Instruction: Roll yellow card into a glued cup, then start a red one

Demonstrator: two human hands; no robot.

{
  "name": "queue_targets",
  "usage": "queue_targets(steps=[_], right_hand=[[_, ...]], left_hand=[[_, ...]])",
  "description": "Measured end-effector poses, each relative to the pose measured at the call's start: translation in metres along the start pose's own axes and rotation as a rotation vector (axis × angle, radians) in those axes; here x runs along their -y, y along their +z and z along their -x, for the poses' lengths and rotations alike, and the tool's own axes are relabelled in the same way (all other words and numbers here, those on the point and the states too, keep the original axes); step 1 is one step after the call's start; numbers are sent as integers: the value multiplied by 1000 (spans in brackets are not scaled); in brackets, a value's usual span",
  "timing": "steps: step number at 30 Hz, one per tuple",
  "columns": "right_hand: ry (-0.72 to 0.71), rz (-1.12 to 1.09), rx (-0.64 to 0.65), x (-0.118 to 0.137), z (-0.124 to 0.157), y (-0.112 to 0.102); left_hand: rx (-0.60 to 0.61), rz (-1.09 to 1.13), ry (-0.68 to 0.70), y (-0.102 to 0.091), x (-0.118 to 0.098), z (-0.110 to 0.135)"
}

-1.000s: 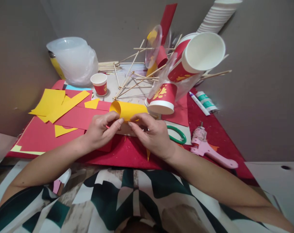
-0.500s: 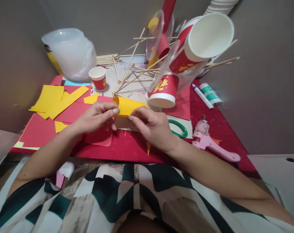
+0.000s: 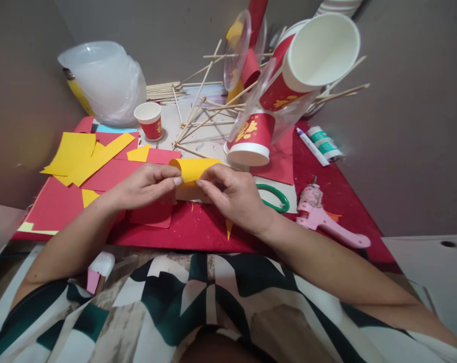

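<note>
A rolled tube of yellow paper (image 3: 195, 168) lies just above the red paper-covered table (image 3: 198, 233). My left hand (image 3: 148, 184) pinches its left end with closed fingers. My right hand (image 3: 236, 195) grips the tube's right part, thumb and fingers pressed on the paper. Both hands meet at the tube in the middle of the table. Beneath them lies a small red paper piece (image 3: 152, 214).
Yellow paper scraps (image 3: 82, 157) lie left. A stick-and-cup structure (image 3: 273, 85) rises behind, with a small red cup (image 3: 149, 120) and a plastic bag (image 3: 105, 83). Green-handled scissors (image 3: 275, 196), a pink glue gun (image 3: 324, 219) and a glue tube (image 3: 322, 142) sit right.
The yellow paper has been rolled tighter into a shorter tube, and both hands have shifted a little up and left with it. The view tilted slightly.
</note>
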State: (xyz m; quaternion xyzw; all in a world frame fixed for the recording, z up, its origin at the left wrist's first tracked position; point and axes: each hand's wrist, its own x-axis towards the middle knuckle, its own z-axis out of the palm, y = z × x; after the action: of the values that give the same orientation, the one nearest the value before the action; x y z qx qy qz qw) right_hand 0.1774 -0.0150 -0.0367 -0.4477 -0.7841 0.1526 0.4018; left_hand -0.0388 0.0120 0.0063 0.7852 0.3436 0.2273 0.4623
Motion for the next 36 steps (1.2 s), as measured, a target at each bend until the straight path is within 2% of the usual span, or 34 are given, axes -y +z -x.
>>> queue_targets(steps=[6, 10, 12, 14, 18, 21, 24, 33, 36], right_hand=[[-21, -65, -51, 2, 1, -1], [-6, -286, -235, 10, 6, -7], [-1, -380, -358, 12, 10, -10], [11, -430, -428, 12, 13, -11], [6, -455, -414, 9, 13, -11], [-15, -463, -395, 10, 12, -11], [-15, -471, -411, 10, 11, -12], [-7, -465, -388, 12, 16, -16], [10, -447, -410, 14, 20, -19]], left_hand=[[-159, -119, 43, 6, 1, 0], [-255, 120, -27, -16, 5, 1], [-356, 275, -40, -31, 8, 2], [-455, 427, -16, -44, 12, 3], [-456, 635, -20, -53, 20, 1], [-449, 731, -51, -49, 22, -3], [-519, 817, -96, -45, 21, -5], [-566, 827, -207, -46, 28, -5], [-538, 885, -255, -41, 29, -8]])
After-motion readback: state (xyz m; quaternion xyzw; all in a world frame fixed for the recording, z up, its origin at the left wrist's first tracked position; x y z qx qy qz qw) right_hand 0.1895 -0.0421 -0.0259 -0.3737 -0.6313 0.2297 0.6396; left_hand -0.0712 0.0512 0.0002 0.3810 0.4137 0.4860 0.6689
